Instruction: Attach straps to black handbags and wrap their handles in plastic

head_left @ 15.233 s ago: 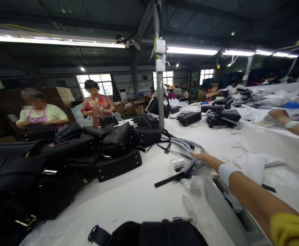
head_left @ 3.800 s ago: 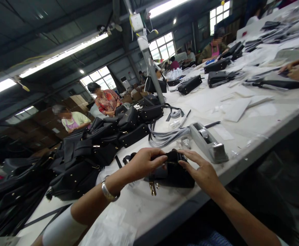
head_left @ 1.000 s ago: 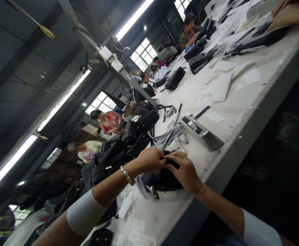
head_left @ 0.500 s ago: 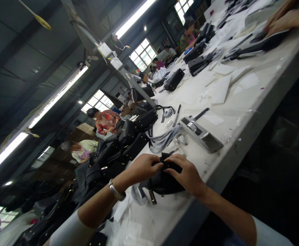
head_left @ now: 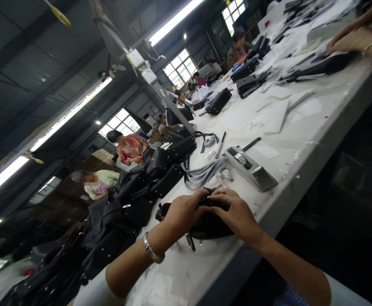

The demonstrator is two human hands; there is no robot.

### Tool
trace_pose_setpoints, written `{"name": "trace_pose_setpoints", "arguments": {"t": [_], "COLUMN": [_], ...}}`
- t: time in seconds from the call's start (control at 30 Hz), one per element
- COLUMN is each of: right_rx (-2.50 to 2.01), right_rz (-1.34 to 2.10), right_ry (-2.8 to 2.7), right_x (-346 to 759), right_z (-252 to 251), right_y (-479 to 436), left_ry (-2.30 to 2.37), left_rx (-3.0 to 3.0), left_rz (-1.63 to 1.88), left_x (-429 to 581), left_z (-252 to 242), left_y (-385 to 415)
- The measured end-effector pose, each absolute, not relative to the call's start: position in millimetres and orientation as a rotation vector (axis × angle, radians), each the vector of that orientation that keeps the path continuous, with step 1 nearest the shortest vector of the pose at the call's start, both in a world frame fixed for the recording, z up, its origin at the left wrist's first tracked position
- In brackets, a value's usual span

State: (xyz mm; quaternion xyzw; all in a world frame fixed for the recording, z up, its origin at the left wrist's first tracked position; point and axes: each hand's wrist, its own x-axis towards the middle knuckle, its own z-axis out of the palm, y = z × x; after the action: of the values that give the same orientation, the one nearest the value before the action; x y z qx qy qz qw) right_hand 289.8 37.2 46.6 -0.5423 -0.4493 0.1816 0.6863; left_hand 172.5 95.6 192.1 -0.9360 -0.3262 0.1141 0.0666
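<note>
A black handbag [head_left: 211, 225] with gold-coloured metal fittings lies on the white table before me, near its front edge. My left hand [head_left: 186, 210], with a silver bangle at the wrist, is closed on the bag's upper edge, thumb and fingers pinching it. From the other side my right hand [head_left: 233, 208] grips the same edge, its fingertips close to the left ones. Part of the bag is hidden under both hands. A gold-toned clasp [head_left: 190, 243] hangs below the left hand.
Beyond the bag stand a grey tape dispenser [head_left: 251, 168] and a bundle of grey strips [head_left: 201, 172]. Black bags [head_left: 141, 187] are heaped to the left. A slanted metal post [head_left: 176, 106] rises at the table. A co-worker's hands [head_left: 354, 40] are at the upper right.
My left hand has moved slightly right and turned, now wrapping more of the bag's edge. The black flap that stuck up between my fingers is lower. The co-worker's hands have shifted.
</note>
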Motion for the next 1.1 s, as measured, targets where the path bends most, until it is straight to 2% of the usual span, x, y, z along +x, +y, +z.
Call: {"name": "trace_pose_setpoints", "arguments": {"t": [0.17, 0.57, 0.9, 1.1], "right_rx": [-1.215, -1.186, -1.298, -1.299], "right_rz": [0.398, 0.288, 0.473, 0.312], "right_ry": [-1.008, -1.053, -1.037, -1.095], "right_x": [290.9, 285.0, 282.2, 279.9], "right_z": [50.7, 54.4, 51.5, 55.2], "right_y": [36.1, 27.7, 20.3, 15.8], "left_ry": [-0.912, -0.699, -0.610, -0.755], "left_rx": [-2.980, -2.952, -2.983, -3.034], "left_rz": [0.207, -0.227, -0.330, -0.248], "left_x": [162.1, 139.9, 128.5, 129.5], "left_z": [182.7, 156.3, 141.9, 151.0], "left_y": [95.0, 96.1, 98.2, 89.8]}}
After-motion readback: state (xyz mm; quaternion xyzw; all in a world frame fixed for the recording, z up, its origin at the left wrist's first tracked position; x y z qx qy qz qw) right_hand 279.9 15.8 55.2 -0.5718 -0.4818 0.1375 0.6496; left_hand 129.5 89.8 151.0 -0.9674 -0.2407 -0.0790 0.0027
